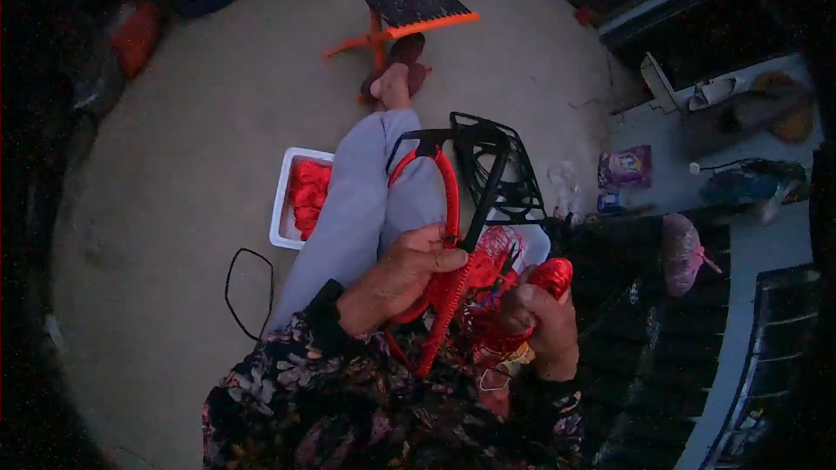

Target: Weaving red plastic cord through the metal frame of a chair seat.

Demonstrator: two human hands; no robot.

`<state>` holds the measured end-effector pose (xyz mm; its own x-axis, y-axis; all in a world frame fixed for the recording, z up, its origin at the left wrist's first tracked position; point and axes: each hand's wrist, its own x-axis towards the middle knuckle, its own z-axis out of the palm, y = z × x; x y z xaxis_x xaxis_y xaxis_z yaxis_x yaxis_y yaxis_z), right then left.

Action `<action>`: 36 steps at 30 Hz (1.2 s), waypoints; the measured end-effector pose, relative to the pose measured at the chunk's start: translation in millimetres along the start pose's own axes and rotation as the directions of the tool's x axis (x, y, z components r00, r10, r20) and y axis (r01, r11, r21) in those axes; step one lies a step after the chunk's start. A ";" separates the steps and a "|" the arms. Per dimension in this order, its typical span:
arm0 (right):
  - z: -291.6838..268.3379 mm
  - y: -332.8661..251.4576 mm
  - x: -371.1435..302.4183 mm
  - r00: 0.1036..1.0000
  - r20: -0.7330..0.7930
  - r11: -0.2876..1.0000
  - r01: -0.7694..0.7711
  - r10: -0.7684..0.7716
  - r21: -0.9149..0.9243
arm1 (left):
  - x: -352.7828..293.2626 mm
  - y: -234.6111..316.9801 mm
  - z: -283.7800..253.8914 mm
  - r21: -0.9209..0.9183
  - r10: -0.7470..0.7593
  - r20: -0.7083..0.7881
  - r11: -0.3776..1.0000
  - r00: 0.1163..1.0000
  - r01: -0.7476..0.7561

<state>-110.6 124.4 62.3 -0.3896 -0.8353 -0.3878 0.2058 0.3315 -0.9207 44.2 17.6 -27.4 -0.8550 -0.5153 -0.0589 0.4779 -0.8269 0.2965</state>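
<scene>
Purple package (625,167): multicoloured printed front, off to the right; any lettering too small and blurred to read (dim light isn't helping).
Small blue pack (610,201): just beside the purple package, nearer the wearer; pale and dark patches on it, can't tell whether they're letters.
Readable text, numbers, signs: none legible.
</scene>
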 end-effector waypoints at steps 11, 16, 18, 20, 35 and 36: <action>24.0 -22.2 -6.6 0.954 0.234 0.982 -0.186 0.188 -0.033 | -1.5 -4.4 3.3 0.017 0.012 -0.017 1.000 1.000 -0.012; 6.8 -20.5 0.6 0.955 0.241 0.985 -0.173 0.171 -0.013 | -9.1 6.1 15.3 0.546 0.241 -0.241 0.834 0.940 -0.074; 6.7 -36.5 -2.7 0.977 0.169 0.975 -0.092 0.127 -0.201 | -14.5 12.5 26.3 0.870 0.503 -0.128 0.471 0.855 -0.147; 6.6 -45.2 -1.1 0.976 0.197 0.958 -0.035 0.094 -0.285 | -19.5 18.1 42.6 0.968 0.603 0.148 0.072 0.784 -0.239; -36.4 -45.3 51.3 0.961 0.045 0.683 0.225 -0.272 -0.695 | 1.4 23.8 43.9 0.721 0.590 -0.273 0.649 0.760 -0.244; -35.3 -44.2 46.4 0.978 0.132 0.715 0.209 -0.163 -0.667 | 0.3 26.1 43.0 0.647 0.556 -0.314 0.719 0.770 -0.255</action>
<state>-169.4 86.4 83.5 -0.2964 -0.9286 -0.2234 -0.5335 0.3550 -0.7677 47.7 5.5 21.3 -0.3291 -0.9269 -0.1802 0.4311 -0.3173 0.8446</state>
